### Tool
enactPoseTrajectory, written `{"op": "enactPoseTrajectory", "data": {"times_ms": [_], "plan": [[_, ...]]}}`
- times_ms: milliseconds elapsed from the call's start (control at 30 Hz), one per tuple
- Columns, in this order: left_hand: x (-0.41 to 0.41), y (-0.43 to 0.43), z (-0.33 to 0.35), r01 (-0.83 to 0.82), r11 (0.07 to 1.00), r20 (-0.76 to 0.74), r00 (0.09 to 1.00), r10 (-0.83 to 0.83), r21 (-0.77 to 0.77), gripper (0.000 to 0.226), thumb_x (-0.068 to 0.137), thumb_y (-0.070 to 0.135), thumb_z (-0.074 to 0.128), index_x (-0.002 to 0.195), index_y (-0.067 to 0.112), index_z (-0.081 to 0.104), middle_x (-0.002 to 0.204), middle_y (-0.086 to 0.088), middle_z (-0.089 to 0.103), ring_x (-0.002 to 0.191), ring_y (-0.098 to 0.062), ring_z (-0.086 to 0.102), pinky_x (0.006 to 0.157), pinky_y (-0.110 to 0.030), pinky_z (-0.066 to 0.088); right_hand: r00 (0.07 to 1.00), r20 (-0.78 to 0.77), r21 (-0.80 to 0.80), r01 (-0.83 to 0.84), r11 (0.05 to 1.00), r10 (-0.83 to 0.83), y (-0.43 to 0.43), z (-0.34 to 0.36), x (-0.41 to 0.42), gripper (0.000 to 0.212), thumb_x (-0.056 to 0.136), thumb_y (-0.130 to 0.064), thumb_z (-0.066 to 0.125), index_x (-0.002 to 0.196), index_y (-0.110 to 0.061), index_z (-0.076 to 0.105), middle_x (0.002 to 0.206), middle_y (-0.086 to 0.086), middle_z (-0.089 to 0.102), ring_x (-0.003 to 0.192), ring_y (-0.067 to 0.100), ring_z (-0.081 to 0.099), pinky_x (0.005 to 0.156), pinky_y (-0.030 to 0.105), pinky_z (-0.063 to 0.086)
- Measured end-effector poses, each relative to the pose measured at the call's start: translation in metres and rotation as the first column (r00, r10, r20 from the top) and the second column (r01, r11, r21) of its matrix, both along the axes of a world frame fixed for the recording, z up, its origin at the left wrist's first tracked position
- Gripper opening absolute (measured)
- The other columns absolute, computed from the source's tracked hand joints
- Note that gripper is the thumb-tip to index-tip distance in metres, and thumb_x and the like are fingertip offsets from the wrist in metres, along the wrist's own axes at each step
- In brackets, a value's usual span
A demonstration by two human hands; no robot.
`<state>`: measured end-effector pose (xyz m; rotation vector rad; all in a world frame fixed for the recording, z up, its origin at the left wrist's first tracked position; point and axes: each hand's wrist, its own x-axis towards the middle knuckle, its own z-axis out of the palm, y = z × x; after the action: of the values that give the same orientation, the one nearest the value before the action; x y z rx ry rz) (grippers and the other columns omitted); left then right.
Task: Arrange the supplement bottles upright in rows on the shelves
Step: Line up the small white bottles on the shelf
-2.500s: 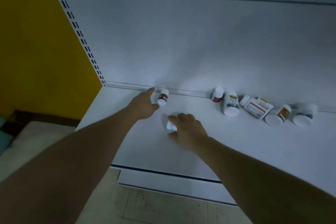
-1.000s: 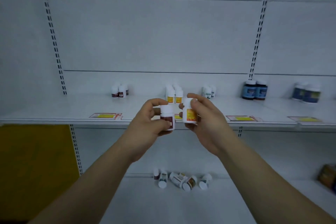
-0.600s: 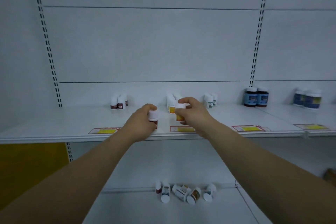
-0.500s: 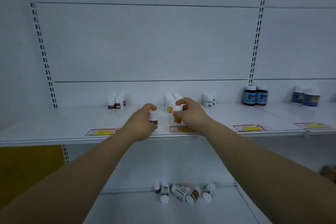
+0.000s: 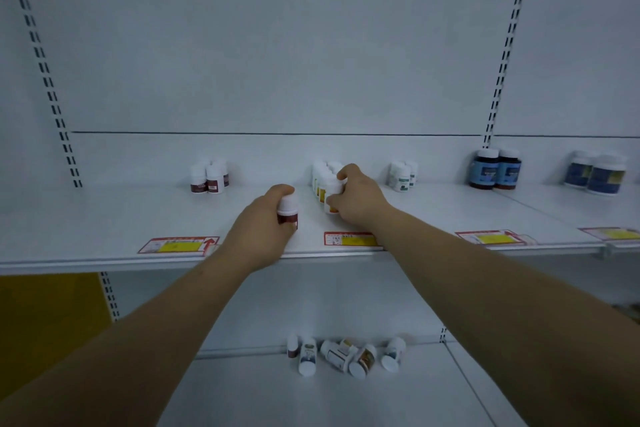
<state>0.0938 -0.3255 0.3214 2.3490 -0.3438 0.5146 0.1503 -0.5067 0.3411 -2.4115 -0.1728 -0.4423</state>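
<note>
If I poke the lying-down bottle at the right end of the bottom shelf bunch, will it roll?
Probably. The bottle lies on its round side, so a sideways poke should roll it. To the left, the neighbouring bottle would likely stop it. It looks like small plastic, so it is probably light and not easy to break.

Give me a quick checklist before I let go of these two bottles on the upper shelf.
1. The yellow-label bottle upright at the front of the yellow-label row: ok, the right hand grips it.
2. Its base flat on the upper shelf: cannot tell.
3. The red-label bottle upright in the left hand: ok.
4. It sits with the red-label group: not ok, apart, rightward and nearer the edge.
5. The loose bottles on the lower shelf upright: not ok, most lie sideways.
</note>
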Motion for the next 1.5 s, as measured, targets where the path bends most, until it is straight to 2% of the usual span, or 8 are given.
{"op": "enactPoseTrajectory", "data": {"times_ms": [333, 433, 633, 800, 967, 1200, 1333, 1500], "plan": [[0.0, 0.0, -0.002, -0.013, 1.0, -0.013, 1.0, 0.013, -0.014, 0.054, 0.085, 0.013, 0.062, 0.133, 0.028, 0.043, 0.118, -0.003, 0.061, 0.091, -0.016, 0.055, 0.078, -0.022, 0.036, 1.0, 0.001, -0.09, 0.006, 0.996, -0.006, 0.002, 0.0, 0.008, 0.044, 0.086, -0.024, 0.06, 0.123, -0.009, 0.041, 0.113, 0.015, 0.058, 0.088, 0.025, 0.048, 0.073, 0.031, 0.037], [-0.002, -0.002, 0.003, -0.013, 0.999, -0.048, 0.999, 0.012, -0.037, 0.052, 0.084, 0.01, 0.062, 0.131, 0.026, 0.044, 0.116, -0.005, 0.061, 0.097, -0.021, 0.058, 0.081, -0.024, 0.041, 1.0, 0.017, -0.123, 0.008, 0.992, -0.006, 0.002, 0.001, 0.006, 0.05, 0.085, -0.027, 0.063, 0.125, -0.009, 0.04, 0.117, 0.015, 0.054, 0.099, 0.03, 0.053, 0.075, 0.03, 0.037], [-0.004, 0.034, 0.034, -0.062, 0.997, -0.069, 0.996, 0.058, -0.047, 0.046, 0.081, 0.006, 0.065, 0.119, 0.025, 0.048, 0.111, -0.005, 0.054, 0.095, -0.02, 0.055, 0.077, -0.022, 0.04, 0.97, 0.216, -0.175, -0.075, 0.982, 0.113, 0.036, 0.017, -0.016, 0.047, 0.088, -0.035, 0.06, 0.128, -0.012, 0.046, 0.125, 0.012, 0.046, 0.11, 0.03, 0.048, 0.083, 0.03, 0.034], [0.001, 0.109, 0.045, -0.201, 0.98, -0.107, 0.974, 0.201, 0.006, 0.061, 0.077, 0.003, 0.072, 0.127, 0.023, 0.045, 0.103, -0.004, 0.054, 0.088, -0.022, 0.055, 0.071, -0.027, 0.04, 0.965, -0.072, -0.278, -0.261, 0.925, 0.25, 0.101, 0.005, -0.026, 0.05, 0.09, -0.05, 0.051, 0.127, -0.018, 0.051, 0.131, 0.008, 0.052, 0.116, 0.025, 0.049, 0.088, 0.032, 0.037], [0.031, 0.166, 0.03, -0.189, 0.98, -0.168, 0.966, 0.198, 0.066, 0.047, 0.076, 0.006, 0.073, 0.114, 0.021, 0.051, 0.104, -0.002, 0.057, 0.09, -0.022, 0.056, 0.077, -0.027, 0.041, 0.957, -0.268, -0.408, -0.218, 0.887, 0.111, 0.144, -0.005, -0.004, 0.052, 0.093, -0.051, 0.034, 0.137, -0.024, 0.041, 0.145, 0.007, 0.04, 0.129, 0.031, 0.039, 0.108, 0.049, 0.028], [0.09, 0.182, 0.016, -0.075, 0.992, -0.15, 0.985, 0.09, 0.098, 0.04, 0.079, 0.022, 0.073, 0.109, 0.026, 0.046, 0.083, 0.012, 0.055, 0.075, -0.007, 0.054, 0.059, -0.02, 0.036, 0.961, -0.277, -0.503, -0.127, 0.855, -0.02, 0.149, -0.018, 0.012, 0.059, 0.09, -0.058, 0.022, 0.144, -0.037, 0.029, 0.152, 0.006, 0.029, 0.136, 0.032, 0.028, 0.109, 0.051, 0.019], [0.11, 0.18, 0.012, -0.1, 0.983, -0.125, 0.985, 0.12, 0.155, 0.045, 0.083, 0.029, 0.069, 0.12, 0.019, 0.046, 0.101, -0.003, 0.061, 0.088, -0.022, 0.056, 0.072, -0.029, 0.038, 0.961, -0.273, -0.512, -0.102, 0.853, -0.049, 0.149, -0.017, 0.009, 0.063, 0.088, -0.068, 0.02, 0.143, -0.04, 0.029, 0.153, 0.004, 0.029, 0.138, 0.03, 0.026, 0.11, 0.055, 0.014], [0.12, 0.178, 0.011, -0.144, 0.973, -0.102, 0.981, 0.164, 0.182, 0.041, 0.084, 0.03, 0.067, 0.117, 0.013, 0.049, 0.112, -0.01, 0.062, 0.095, -0.027, 0.056, 0.074, -0.03, 0.038, 0.954, -0.293, -0.506, -0.104, 0.856, -0.057, 0.151, -0.012, 0.004, 0.064, 0.089, -0.069, 0.023, 0.145, -0.038, 0.027, 0.155, 0.004, 0.025, 0.14, 0.029, 0.024, 0.112, 0.053, 0.015]]}}
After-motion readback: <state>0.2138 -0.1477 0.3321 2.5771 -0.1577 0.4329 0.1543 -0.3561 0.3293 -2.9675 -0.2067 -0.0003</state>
